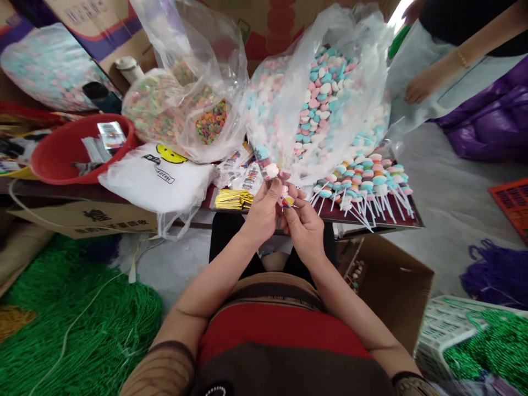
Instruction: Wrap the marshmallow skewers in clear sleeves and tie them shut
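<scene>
My left hand (263, 212) is closed around a candy skewer (270, 169), a short stack of pink, white and blue candies that looks wrapped in clear film. It slants up and away from me over the table edge. With thumb and fingers my right hand (306, 221) pinches the near end, where a small colourful printed patch shows. Just left of my hands lie a bundle of yellow twist ties (233, 199) and printed clear wrappers (250, 179). To the right, several candy skewers (367, 179) on white sticks are piled at the table's corner.
Behind my hands stands a large clear bag of candies (324, 93). Further left are a bag of ring-shaped candies (210, 121), a white plastic bag (152, 179) and a red basin (53, 157). A person's hand (424, 85) hangs at the right. An open carton (391, 280) sits below.
</scene>
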The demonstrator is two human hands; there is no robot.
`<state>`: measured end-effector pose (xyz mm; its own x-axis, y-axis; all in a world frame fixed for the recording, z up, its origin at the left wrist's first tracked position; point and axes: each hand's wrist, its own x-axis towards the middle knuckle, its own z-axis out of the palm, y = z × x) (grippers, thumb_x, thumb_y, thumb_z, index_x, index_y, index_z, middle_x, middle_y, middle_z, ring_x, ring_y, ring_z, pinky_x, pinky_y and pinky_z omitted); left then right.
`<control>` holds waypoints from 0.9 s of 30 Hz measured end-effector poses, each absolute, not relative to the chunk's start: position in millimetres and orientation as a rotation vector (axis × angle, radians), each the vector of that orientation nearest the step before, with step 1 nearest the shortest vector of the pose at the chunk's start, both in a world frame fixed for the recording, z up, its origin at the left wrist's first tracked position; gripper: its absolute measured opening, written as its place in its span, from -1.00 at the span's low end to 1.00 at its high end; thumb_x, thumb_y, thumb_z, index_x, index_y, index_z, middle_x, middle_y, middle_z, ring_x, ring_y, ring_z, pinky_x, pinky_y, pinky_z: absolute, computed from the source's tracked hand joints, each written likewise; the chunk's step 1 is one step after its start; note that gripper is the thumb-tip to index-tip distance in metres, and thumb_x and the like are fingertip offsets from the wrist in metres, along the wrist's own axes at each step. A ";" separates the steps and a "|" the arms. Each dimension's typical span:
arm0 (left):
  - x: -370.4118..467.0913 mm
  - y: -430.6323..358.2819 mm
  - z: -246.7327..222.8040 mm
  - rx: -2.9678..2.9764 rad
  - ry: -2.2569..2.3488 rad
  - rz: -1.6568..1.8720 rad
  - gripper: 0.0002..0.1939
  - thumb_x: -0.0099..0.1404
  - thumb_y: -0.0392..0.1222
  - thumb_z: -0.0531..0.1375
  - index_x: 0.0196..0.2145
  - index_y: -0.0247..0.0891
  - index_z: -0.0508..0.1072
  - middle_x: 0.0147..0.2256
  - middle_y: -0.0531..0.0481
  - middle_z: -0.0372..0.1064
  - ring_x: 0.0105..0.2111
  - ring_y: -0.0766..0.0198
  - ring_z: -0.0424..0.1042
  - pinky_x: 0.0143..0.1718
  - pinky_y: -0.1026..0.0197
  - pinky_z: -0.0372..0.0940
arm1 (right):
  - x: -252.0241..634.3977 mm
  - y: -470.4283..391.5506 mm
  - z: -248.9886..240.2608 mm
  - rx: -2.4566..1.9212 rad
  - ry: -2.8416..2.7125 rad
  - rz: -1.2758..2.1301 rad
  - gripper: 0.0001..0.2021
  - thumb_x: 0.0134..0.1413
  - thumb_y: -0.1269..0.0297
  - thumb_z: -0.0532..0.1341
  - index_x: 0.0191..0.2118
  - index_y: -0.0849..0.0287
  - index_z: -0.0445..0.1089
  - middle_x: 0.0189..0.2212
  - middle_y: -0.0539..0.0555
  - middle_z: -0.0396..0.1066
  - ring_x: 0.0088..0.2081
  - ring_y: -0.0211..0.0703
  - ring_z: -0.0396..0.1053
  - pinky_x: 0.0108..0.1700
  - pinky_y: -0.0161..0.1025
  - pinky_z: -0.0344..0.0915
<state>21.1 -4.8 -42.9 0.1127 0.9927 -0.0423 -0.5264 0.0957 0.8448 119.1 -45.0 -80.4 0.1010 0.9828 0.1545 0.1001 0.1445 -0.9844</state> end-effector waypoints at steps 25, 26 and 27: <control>33.9 -3.5 -36.9 0.502 0.772 1.368 -0.62 0.42 0.15 0.16 -0.04 -0.20 0.42 -0.01 -0.08 0.54 0.16 0.11 0.45 0.17 0.04 0.32 | 131.4 -15.8 -76.4 -1.161 -1.662 0.089 -0.79 0.26 0.33 0.19 -0.01 0.09 0.44 -0.23 0.12 0.56 -0.18 -0.09 0.50 -0.06 -0.12 0.45; 34.5 -4.8 -36.2 0.480 0.754 1.367 -0.62 0.42 0.14 0.16 -0.02 -0.20 0.42 0.01 -0.09 0.53 0.18 0.11 0.44 0.20 0.02 0.30 | 130.5 -15.1 -76.1 -1.165 -1.666 0.078 -0.82 0.26 0.34 0.18 -0.06 0.09 0.45 -0.26 0.11 0.56 -0.20 -0.10 0.50 -0.08 -0.13 0.45; 35.2 -6.2 -35.8 0.456 0.735 1.373 -0.63 0.43 0.13 0.16 -0.02 -0.20 0.41 0.03 -0.09 0.52 0.19 0.10 0.42 0.23 0.01 0.28 | 129.0 -14.5 -75.7 -1.179 -1.655 0.083 -0.84 0.27 0.34 0.16 -0.10 0.10 0.46 -0.29 0.10 0.55 -0.23 -0.12 0.49 -0.10 -0.14 0.45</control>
<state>35.2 -6.2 -35.8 0.0307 0.9789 -0.2019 -0.7108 0.1633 0.6841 129.0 -14.5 -75.7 0.0393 0.7187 0.6942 0.6460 0.5118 -0.5663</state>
